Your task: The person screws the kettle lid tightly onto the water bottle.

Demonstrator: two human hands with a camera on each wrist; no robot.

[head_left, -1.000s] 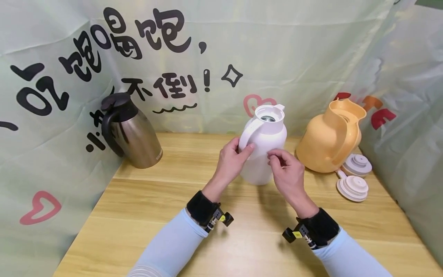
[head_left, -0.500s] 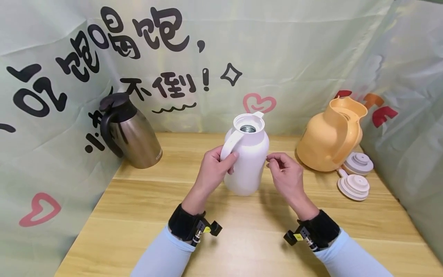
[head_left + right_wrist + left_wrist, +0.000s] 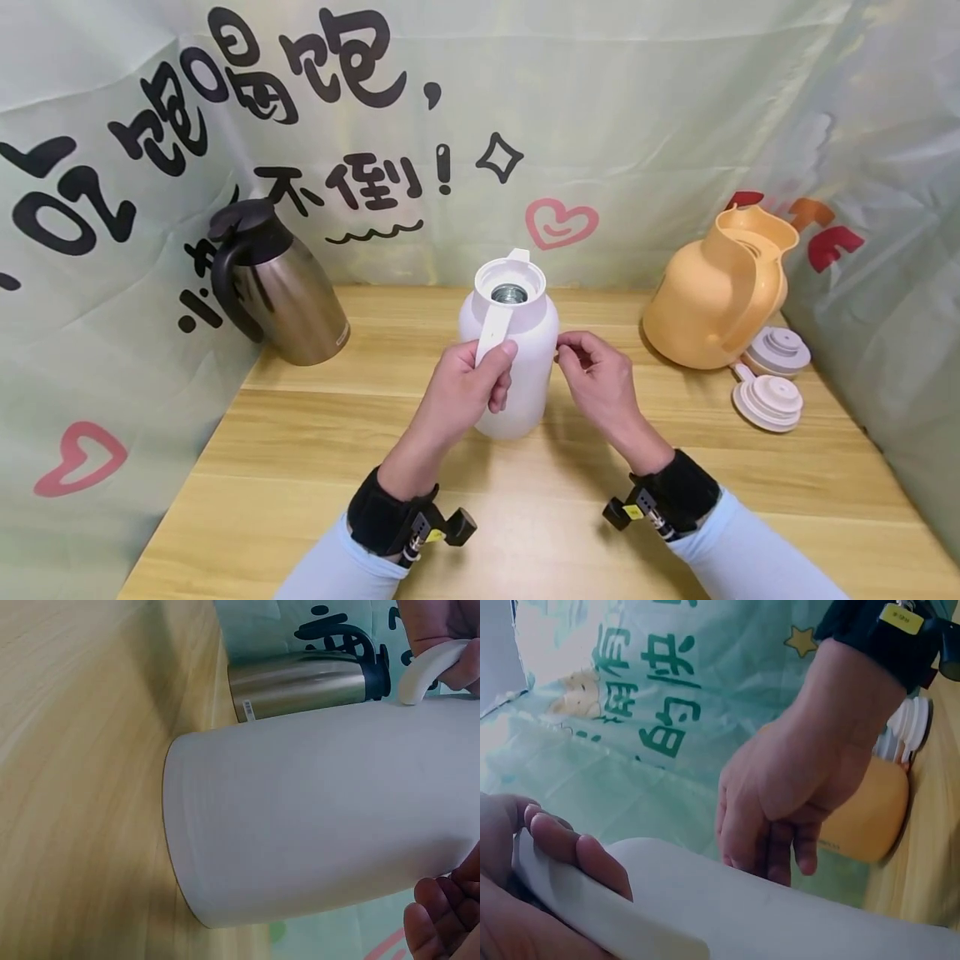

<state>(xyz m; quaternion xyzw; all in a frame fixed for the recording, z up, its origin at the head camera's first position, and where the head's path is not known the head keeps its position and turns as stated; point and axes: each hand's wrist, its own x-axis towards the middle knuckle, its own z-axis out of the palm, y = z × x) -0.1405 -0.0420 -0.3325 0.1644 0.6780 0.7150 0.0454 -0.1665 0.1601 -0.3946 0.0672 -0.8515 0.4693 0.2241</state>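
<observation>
While its mouth gapes uncapped, a white jug stands upright near the middle of a wooden table, though whether its base bears fully on the wood is hard to tell. The left hand is clamped around the handle; the right hand is at the jug's right flank, fingers loosely curled with nothing visible in them, contact unclear. Uncapping looks complete; any closing is undone so far. To the right, a pale pink lid and a greyish lid lie near an orange jug, whose mouth also appears uncovered. At left, a steel jug wears its black lid, untouched by either hand.
</observation>
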